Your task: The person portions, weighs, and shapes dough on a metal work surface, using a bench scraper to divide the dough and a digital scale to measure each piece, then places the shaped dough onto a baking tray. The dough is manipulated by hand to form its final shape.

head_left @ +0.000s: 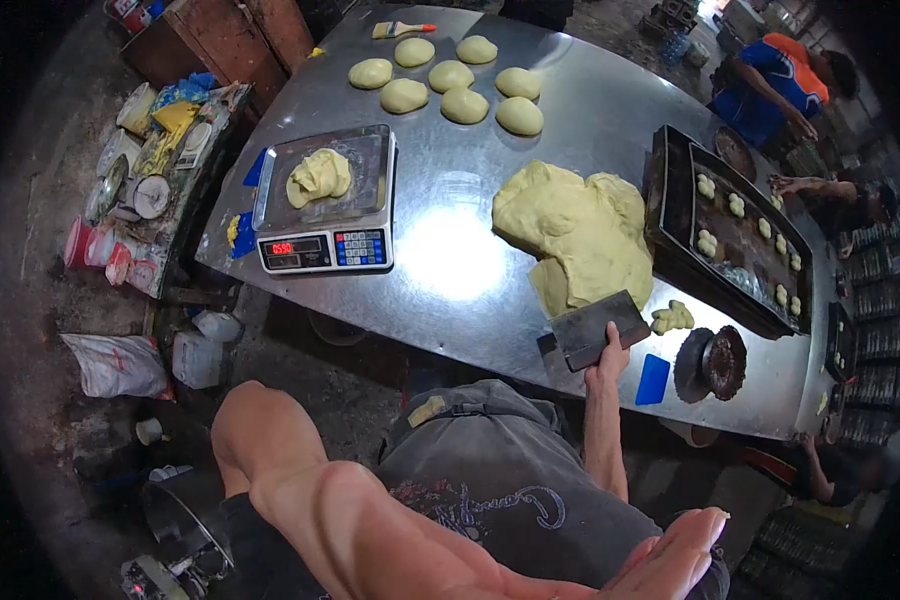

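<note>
head view, hands and dough at the metal counter (pixel 430 170). the right hand (pixel 610 352) is closed around the edge of a broad, dark scraper (pixel 598 330), with one finger extended along its face. the scraper overlaps the near edge of the large dough mass (pixel 580 225); contact between them cannot be told. the left hand (pixel 675 558), close to the camera at the lower right, is unclenched, its fingers straight and together, with nothing seen in it.

the large dough mass is pale yellow, smooth and irregular, spread on the counter between the digital scale (pixel 325 205) and the black tray (pixel 740 230). a folded dough lump (pixel 320 178) rests on the scale, whose display is lit in red.

counts: one large dough mass; one dough lump on the scale; eight rounded dough balls (pixel 451 75), grouped at the far side; one small dough scrap (pixel 673 317), right of the scraper; one brush (pixel 403 30), beyond the dough balls; one blue card (pixel 652 379), left of a fluted tin (pixel 725 362). the tray holds several small dough pieces (pixel 736 204), probably about nine clusters, though glare and tilt obscure them. a person (pixel 770 85) in blue and orange leans beyond the tray.
</note>
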`<state>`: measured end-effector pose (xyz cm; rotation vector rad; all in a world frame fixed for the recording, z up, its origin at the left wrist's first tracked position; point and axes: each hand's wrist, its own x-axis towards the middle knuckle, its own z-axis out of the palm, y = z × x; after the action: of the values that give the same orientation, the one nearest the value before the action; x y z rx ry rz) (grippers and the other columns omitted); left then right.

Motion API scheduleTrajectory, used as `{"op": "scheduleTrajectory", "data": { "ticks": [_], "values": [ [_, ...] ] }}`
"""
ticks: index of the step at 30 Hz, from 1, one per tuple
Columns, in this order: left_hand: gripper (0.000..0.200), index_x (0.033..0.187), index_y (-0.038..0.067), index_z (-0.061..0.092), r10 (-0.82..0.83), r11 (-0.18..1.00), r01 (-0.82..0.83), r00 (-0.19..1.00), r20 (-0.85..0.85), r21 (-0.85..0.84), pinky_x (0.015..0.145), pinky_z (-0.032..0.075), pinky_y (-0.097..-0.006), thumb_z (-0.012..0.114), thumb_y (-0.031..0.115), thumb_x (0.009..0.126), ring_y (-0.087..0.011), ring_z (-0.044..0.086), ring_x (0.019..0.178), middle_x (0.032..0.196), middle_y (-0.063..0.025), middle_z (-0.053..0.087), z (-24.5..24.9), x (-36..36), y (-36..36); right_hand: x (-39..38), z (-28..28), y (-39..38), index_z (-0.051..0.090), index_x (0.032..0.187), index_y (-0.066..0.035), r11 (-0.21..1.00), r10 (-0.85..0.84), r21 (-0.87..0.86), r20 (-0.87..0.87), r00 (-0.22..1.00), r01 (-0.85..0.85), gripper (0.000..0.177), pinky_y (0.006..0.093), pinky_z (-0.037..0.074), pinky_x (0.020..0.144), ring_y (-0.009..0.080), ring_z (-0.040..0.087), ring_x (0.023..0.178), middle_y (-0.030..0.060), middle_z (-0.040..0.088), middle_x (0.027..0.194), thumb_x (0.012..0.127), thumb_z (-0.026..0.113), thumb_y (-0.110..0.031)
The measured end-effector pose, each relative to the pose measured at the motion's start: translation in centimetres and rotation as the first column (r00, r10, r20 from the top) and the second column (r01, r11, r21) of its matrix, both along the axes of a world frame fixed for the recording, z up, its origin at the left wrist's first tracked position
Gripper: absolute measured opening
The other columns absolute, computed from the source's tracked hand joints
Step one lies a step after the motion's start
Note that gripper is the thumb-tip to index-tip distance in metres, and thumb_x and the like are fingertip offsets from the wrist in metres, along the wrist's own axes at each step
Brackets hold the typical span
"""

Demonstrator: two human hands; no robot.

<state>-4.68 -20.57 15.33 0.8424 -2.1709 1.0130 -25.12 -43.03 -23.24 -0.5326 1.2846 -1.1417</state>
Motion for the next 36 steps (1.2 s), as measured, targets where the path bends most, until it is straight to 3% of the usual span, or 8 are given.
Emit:
{"op": "scheduleTrajectory", "data": {
  "ticks": [8, 15, 19, 23, 26, 28, 30, 36],
  "values": [
    [0.039, 0.117, -0.008, 0.068, 0.156, 0.988, -0.155, 0.985, -0.077, 0.019, 0.105, 0.053, -0.0389, 0.053, 0.024, 0.099, -0.0282, 0.067, 0.116, 0.121, -0.0209, 0.069, -1.5, -7.7, -0.3, -5.0, -1.2, -1.7, 0.054, 0.131, 0.000, 0.999, 0.028, -0.041, 0.012, 1.000, -0.028, 0.039, 0.0409, 0.056, 0.088, 0.0270, 0.067, 0.103, 0.0119, 0.065, 0.122, 0.095, 0.067, -0.007],
    [0.058, 0.129, -0.002, 0.060, 0.086, 0.980, -0.116, 0.980, 0.181, 0.163, 0.108, 0.049, -0.0380, 0.067, 0.039, 0.089, -0.0223, 0.060, 0.125, 0.133, -0.0190, 0.061, 0.2, -10.0, -0.3, -9.8, -0.3, -2.8, 0.054, 0.131, 0.001, 0.998, -0.006, -0.069, -0.011, 1.000, 0.005, 0.040, 0.0413, 0.057, 0.086, 0.0273, 0.068, 0.102, 0.0118, 0.065, 0.122, 0.095, 0.068, -0.007],
    [0.037, 0.116, -0.002, 0.066, -0.116, 0.983, 0.124, 0.991, -0.062, 0.138, 0.101, 0.051, -0.0373, 0.065, 0.026, 0.092, -0.0248, 0.064, 0.114, 0.119, -0.0155, 0.066, -0.6, -11.7, -2.5, -12.3, -0.2, -2.8, 0.054, 0.133, -0.001, 0.996, -0.031, -0.082, 0.026, 0.999, 0.033, 0.041, 0.0420, 0.056, 0.089, 0.0268, 0.067, 0.104, 0.0097, 0.065, 0.122, 0.095, 0.068, -0.007],
    [0.020, 0.107, 0.001, 0.068, -0.248, 0.900, 0.393, 0.818, -0.520, 0.190, 0.089, 0.052, -0.0343, 0.061, 0.017, 0.097, -0.0257, 0.066, 0.101, 0.104, -0.0104, 0.068, -6.3, -10.2, -7.0, -15.6, -0.7, -2.3, 0.051, 0.137, -0.004, 0.996, -0.078, -0.037, 0.037, 0.996, 0.080, 0.044, 0.0420, 0.053, 0.095, 0.0260, 0.063, 0.112, 0.0083, 0.061, 0.129, 0.096, 0.066, -0.005],
    [0.014, 0.100, 0.003, 0.069, 0.159, 0.804, 0.384, 0.596, -0.787, 0.454, 0.079, 0.053, -0.0321, 0.057, 0.010, 0.100, -0.0264, 0.067, 0.091, 0.092, -0.0066, 0.069, -18.3, -8.6, -13.2, -17.2, -0.6, -1.3, 0.049, 0.139, -0.004, 0.991, -0.133, 0.006, 0.042, 0.990, 0.133, 0.045, 0.0421, 0.052, 0.096, 0.0263, 0.062, 0.114, 0.0086, 0.060, 0.131, 0.097, 0.064, -0.004],
    [0.024, 0.120, 0.000, 0.065, 0.588, 0.610, 0.280, 0.467, -0.660, 0.742, 0.089, 0.052, -0.0363, 0.058, 0.009, 0.099, -0.0318, 0.066, 0.106, 0.116, -0.0161, 0.067, -29.1, -8.6, -16.3, -19.0, -1.1, -0.2, 0.049, 0.141, -0.004, 0.992, -0.123, 0.006, 0.042, 0.991, 0.123, 0.046, 0.0424, 0.052, 0.096, 0.0268, 0.062, 0.115, 0.0088, 0.060, 0.132, 0.097, 0.063, -0.004],
    [0.036, 0.131, 0.001, 0.056, 0.768, 0.423, 0.149, 0.465, -0.441, 0.894, 0.097, 0.049, -0.0458, 0.061, 0.013, 0.097, -0.0410, 0.060, 0.113, 0.123, -0.0209, 0.060, -38.7, -8.6, -17.5, -19.9, -1.1, 0.4, 0.053, 0.137, -0.002, 0.990, -0.143, 0.001, 0.025, 0.989, 0.143, 0.043, 0.0403, 0.054, 0.094, 0.0247, 0.064, 0.111, 0.0096, 0.062, 0.128, 0.096, 0.066, -0.006],
    [0.059, 0.128, -0.003, 0.049, 0.773, 0.538, -0.087, 0.447, -0.450, 0.839, 0.096, 0.048, -0.0478, 0.079, 0.014, 0.081, -0.0412, 0.053, 0.118, 0.124, -0.0220, 0.055, -39.8, -12.5, -20.6, -20.6, 1.1, 1.8, 0.047, 0.142, -0.001, 0.998, -0.032, -0.049, -0.080, 0.996, 0.029, 0.049, 0.0412, 0.052, 0.096, 0.0258, 0.061, 0.116, 0.0109, 0.058, 0.133, 0.097, 0.065, -0.006]
  ]
}}
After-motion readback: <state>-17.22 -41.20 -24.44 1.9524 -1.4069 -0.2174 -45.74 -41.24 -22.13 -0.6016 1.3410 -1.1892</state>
